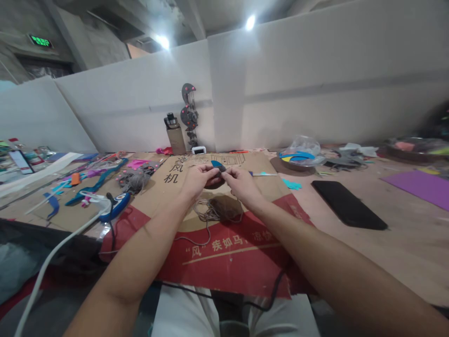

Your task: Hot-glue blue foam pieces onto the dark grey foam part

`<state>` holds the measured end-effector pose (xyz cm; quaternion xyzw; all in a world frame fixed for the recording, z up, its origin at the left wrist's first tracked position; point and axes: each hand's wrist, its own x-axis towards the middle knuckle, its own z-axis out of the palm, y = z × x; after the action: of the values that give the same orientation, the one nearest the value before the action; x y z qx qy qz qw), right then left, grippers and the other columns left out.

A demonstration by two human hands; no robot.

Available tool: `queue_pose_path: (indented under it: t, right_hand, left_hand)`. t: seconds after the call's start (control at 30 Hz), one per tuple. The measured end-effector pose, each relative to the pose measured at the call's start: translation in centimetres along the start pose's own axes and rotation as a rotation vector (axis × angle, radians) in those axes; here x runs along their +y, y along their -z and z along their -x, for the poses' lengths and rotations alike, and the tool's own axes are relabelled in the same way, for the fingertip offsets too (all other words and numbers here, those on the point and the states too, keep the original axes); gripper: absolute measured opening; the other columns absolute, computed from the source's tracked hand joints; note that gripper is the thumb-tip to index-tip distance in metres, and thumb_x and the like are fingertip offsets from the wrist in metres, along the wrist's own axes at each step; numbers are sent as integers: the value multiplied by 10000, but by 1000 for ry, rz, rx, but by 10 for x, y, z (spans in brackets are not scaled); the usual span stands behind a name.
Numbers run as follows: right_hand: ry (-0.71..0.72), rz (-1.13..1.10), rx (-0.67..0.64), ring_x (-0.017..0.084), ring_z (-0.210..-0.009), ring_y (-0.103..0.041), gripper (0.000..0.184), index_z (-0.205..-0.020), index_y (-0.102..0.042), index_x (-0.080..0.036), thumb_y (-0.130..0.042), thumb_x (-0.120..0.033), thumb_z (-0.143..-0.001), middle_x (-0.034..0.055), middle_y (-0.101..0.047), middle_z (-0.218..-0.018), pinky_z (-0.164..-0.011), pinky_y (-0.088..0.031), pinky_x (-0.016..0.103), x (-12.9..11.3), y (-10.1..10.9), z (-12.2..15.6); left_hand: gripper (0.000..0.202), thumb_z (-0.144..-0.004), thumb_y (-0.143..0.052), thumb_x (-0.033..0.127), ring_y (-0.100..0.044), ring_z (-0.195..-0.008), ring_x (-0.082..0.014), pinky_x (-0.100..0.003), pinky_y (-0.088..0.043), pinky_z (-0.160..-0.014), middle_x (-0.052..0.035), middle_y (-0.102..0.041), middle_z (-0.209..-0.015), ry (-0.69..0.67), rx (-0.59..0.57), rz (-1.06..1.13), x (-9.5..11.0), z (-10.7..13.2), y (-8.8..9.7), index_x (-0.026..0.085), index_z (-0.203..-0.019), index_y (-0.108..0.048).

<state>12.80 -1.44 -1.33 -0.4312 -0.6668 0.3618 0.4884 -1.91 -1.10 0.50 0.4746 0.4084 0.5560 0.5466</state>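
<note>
In the middle of the head view, my left hand (199,181) and my right hand (242,186) meet fingertip to fingertip above a flattened cardboard piece (259,262). Both are closed in a pinch around a small blue and dark grey flat piece (218,165), its blue part sticking up between the fingers. The fingers cover much of it, and its material is unclear. Beneath the hands lies a loose tangle of thin grey cord (206,211), with one strand trailing toward the front left. A thin pen-like stick (263,174) lies just beyond my right hand.
A black phone (347,203) and a purple sheet (421,187) lie to the right. Behind it stands a round tray (301,164) with coloured pieces and plastic. A bottle (174,135) and a hanging dark ornament (189,110) are at the back. Grey cord bundles (136,178) lie left.
</note>
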Motion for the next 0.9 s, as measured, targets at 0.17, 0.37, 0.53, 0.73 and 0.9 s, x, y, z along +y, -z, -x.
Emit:
queue_pose_path:
  t: [0.17,0.37,0.53,0.73,0.9]
  right_hand:
    - [149,393,65,174,-692,-554,374,-743,-622,-183,-407,-437,-914,56,-638,-729,-632,-382,289,3,31,-14]
    - [-248,877,-105,242,-748,-648,388,-832,-706,-134,-588,-503,-811,158,-710,-818,-606,-401,291,38,59,-25]
    - [-286,834,-108,217,-719,-652,215,-901,-704,-146,-628,-260,-735,127,-716,-814,-555,-380,261,44,50,-21]
    - [-249,418,168,192,-638,-591,137,-785,-630,-175,-613,-263,-683,39,-613,-642,-559,-411,264,11,48,-17]
    - [-182,-16,248,144,-597,-538,228,-867,-565,-191,-570,-203,-639,13,-592,-707,-560,-446,265,5,31,-16]
  left_hand:
    - [94,-727,-743,119,-621,-632,-92,-231,-571,-638,-38,-652,-726,-32,177,-23,2,-11,14,94,-710,-654]
    - [33,-790,-664,110,-622,-605,-108,-251,-576,-539,-40,-651,-745,-71,263,27,10,-14,21,105,-792,-632]
    - [108,-752,-722,135,-596,-581,-85,-255,-591,-598,-2,-601,-662,-133,271,30,5,-14,17,103,-756,-619]
    - [112,-733,-744,140,-568,-554,-75,-239,-587,-581,-3,-595,-651,-101,238,9,2,-16,16,104,-735,-638]
    - [136,-748,-716,104,-523,-504,-67,-236,-580,-563,34,-507,-547,-52,300,15,1,-19,18,107,-663,-609]
